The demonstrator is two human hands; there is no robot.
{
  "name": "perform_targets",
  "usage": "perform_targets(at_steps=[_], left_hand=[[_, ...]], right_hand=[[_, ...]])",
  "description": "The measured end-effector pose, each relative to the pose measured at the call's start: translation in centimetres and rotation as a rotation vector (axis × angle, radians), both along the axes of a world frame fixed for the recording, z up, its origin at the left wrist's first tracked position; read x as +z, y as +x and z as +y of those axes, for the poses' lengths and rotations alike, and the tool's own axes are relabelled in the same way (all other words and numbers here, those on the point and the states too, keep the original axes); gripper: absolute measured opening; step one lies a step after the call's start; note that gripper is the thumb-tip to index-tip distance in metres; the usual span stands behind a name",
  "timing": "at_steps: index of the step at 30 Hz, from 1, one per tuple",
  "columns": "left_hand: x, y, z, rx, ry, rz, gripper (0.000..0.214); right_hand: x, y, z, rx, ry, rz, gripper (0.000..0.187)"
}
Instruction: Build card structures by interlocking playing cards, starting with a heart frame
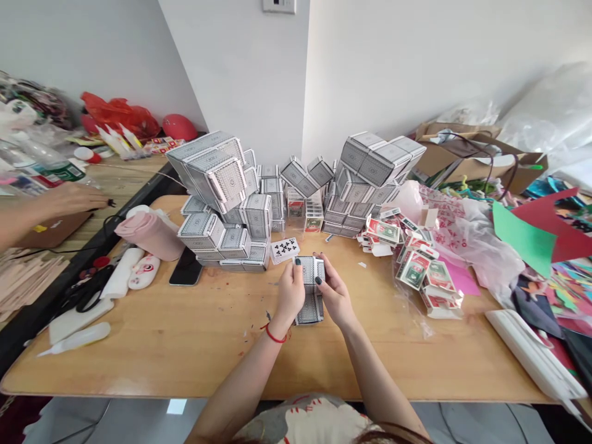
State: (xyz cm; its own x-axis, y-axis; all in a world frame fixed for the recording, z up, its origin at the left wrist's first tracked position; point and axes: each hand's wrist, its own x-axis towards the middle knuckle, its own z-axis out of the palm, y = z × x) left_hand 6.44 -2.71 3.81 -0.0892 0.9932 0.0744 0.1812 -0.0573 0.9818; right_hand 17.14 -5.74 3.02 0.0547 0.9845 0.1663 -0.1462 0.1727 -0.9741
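Note:
My left hand (291,293) and my right hand (337,295) are closed on the two sides of a small block folded from grey-backed playing cards (306,270), low over the table. Both thumbs press on its upper face. More patterned cards of the block show below my fingers. Just beyond it lie loose playing cards (284,250), a club card face up on top. Farther back stand piled card blocks, one pile on the left (250,216) and one on the right (354,185). Between them, other card blocks (300,176) rest above red and green card boxes (313,217).
Opened card boxes (416,268) lie heaped to the right beside crumpled plastic and coloured paper (525,237). A white case (536,351) sits near the right edge. Leftward are a phone (185,268), a pink roll (150,233), scissors (95,288) and another person's hand (81,198).

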Motion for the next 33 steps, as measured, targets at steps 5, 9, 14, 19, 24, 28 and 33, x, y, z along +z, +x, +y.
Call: perform_targets(at_steps=[5,9,14,19,24,28,33], left_hand=[[0.2,-0.1,0.1,-0.011,-0.021,-0.010,0.028],[0.2,-0.3,0.3,-0.039,-0.028,-0.005,0.029],[0.2,-0.6,0.2,-0.085,-0.020,-0.009,0.030],[0.1,-1.2,0.0,-0.102,-0.013,-0.137,0.033],[0.1,-1.9,0.3,-0.073,-0.064,-0.248,0.035],[0.5,-2.0,0.5,-0.113,-0.045,-0.226,0.036],[1.2,-1.9,0.3,-0.076,0.044,-0.031,0.028]], right_hand=[[-0.1,0.1,-0.1,0.010,0.017,-0.011,0.061],[0.1,0.0,-0.4,-0.023,0.034,-0.202,0.058],[0.6,-0.4,-0.9,-0.078,0.066,-0.348,0.056],[0.4,-0.1,-0.9,0.037,0.071,-0.197,0.060],[-0.4,0.3,-0.9,-0.072,0.153,-0.215,0.063],[0.2,0.4,-1.2,-0.123,0.182,-0.354,0.059],[0.3,0.1,-1.5,-0.185,0.219,-0.443,0.057]])
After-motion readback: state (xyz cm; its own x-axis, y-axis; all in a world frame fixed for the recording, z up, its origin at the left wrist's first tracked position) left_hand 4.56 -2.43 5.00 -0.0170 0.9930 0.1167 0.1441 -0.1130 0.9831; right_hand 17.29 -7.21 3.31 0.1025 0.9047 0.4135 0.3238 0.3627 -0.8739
